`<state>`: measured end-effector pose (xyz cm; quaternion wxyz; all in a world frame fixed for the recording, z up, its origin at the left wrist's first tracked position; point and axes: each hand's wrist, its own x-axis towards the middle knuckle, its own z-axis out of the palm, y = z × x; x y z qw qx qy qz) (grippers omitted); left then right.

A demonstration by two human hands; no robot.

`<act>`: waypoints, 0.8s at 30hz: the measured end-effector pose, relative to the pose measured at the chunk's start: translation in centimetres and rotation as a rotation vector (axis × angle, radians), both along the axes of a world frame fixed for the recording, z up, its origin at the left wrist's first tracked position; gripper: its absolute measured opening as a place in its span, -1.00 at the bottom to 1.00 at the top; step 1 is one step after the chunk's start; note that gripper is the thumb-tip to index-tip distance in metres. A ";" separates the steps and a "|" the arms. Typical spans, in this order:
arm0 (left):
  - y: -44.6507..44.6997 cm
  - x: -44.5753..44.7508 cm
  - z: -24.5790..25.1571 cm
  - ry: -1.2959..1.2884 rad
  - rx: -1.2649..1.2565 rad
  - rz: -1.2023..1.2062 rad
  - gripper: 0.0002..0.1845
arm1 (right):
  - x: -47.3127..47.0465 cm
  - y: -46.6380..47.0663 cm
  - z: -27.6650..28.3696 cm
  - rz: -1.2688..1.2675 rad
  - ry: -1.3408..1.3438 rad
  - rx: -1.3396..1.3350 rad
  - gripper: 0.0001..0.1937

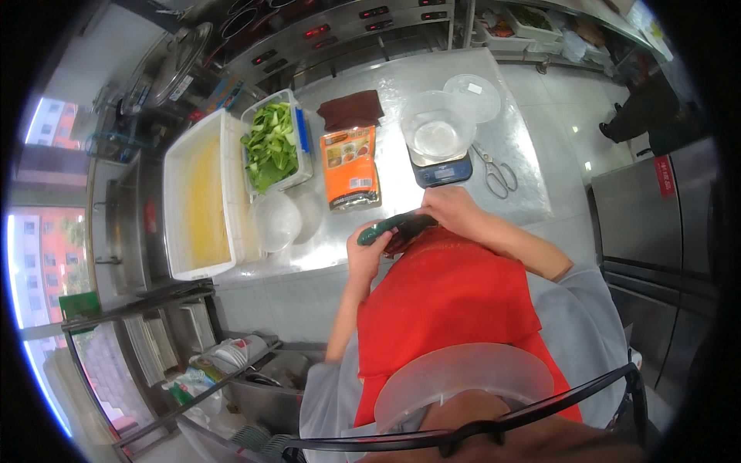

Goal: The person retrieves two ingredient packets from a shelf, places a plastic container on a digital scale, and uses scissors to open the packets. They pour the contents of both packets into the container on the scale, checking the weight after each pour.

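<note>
My left hand (366,249) and my right hand (448,205) hold a glossy dark green and brown packet (385,227) between them, just off the table's near edge. The left grips its rounded green end; the right has the darker end, partly hidden by the fingers. Beyond my right hand, a blue digital kitchen scale (443,172) carries a clear round plastic bowl (437,128). To the right of the scale lie steel scissors (496,173). An orange printed food pouch (350,165) lies flat beyond my left hand, with a folded brown cloth (351,110) behind it.
The steel table (521,197) also holds a clear lid (476,101), a tub of leafy greens (272,144), a white bin (231,191) with yellowish contents and a clear round container (279,223). Burners (324,35) line the back. Another person's legs (642,110) show at right.
</note>
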<state>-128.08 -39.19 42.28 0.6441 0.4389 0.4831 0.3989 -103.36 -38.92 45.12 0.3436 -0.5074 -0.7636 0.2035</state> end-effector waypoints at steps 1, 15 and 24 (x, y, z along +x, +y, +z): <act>0.0 0.2 0.1 0.005 0.004 0.017 -0.75 | -0.1 -0.1 0.0 0.036 0.045 0.065 -0.81; 1.9 -1.0 -1.4 -0.040 -0.043 -0.204 -0.70 | 14.4 -2.5 -10.5 -0.664 -0.397 -0.143 -0.68; 1.5 -0.6 -4.2 -0.134 -0.080 -0.043 -0.68 | 18.5 -6.1 -14.1 -0.698 -0.333 -0.592 -0.67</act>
